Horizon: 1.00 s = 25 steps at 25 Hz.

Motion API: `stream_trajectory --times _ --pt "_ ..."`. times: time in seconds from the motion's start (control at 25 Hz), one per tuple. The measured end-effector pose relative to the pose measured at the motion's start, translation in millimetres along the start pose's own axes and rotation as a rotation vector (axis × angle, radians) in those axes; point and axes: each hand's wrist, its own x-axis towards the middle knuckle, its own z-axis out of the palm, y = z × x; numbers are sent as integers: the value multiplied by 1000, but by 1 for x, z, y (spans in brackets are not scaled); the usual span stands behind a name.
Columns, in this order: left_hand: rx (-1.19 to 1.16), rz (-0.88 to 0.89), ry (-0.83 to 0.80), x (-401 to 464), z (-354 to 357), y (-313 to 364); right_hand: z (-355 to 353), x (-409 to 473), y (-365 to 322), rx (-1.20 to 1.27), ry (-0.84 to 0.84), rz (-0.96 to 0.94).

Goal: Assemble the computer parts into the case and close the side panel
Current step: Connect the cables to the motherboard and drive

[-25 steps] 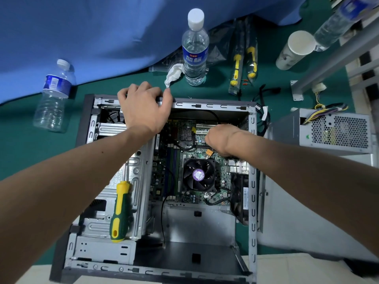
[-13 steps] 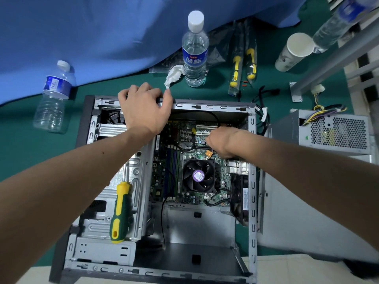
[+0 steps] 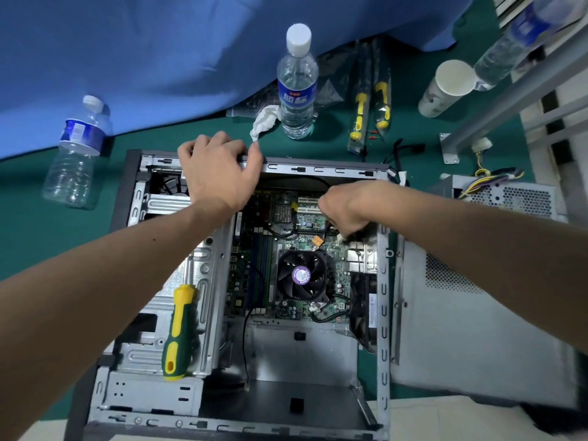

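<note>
Overhead, left hand (image 3: 219,173) grips metal case (image 3: 383,281) rim.

screwdriver (image 3: 178,332) on drive cage (image 3: 203,281), motherboard (image 3: 286,249) inside case (image 3: 383,313), bottle (image 3: 297,84) behind

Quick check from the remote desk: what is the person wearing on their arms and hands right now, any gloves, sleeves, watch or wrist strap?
Nothing visible. The left hand and right hand are bare, without gloves or rings showing. Both forearms are uncovered to the frame edge: no sleeves, watch or anti-static strap.
</note>
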Motion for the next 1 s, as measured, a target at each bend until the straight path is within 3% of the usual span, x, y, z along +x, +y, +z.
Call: stream_trajectory --times 0.52,1.0 --pt "-2 -11 15 0 2 0 14 11 -4 -32 -10 -10" --pt "-11 -11 24 0 3 -1 20 17 -4 -56 95 0"
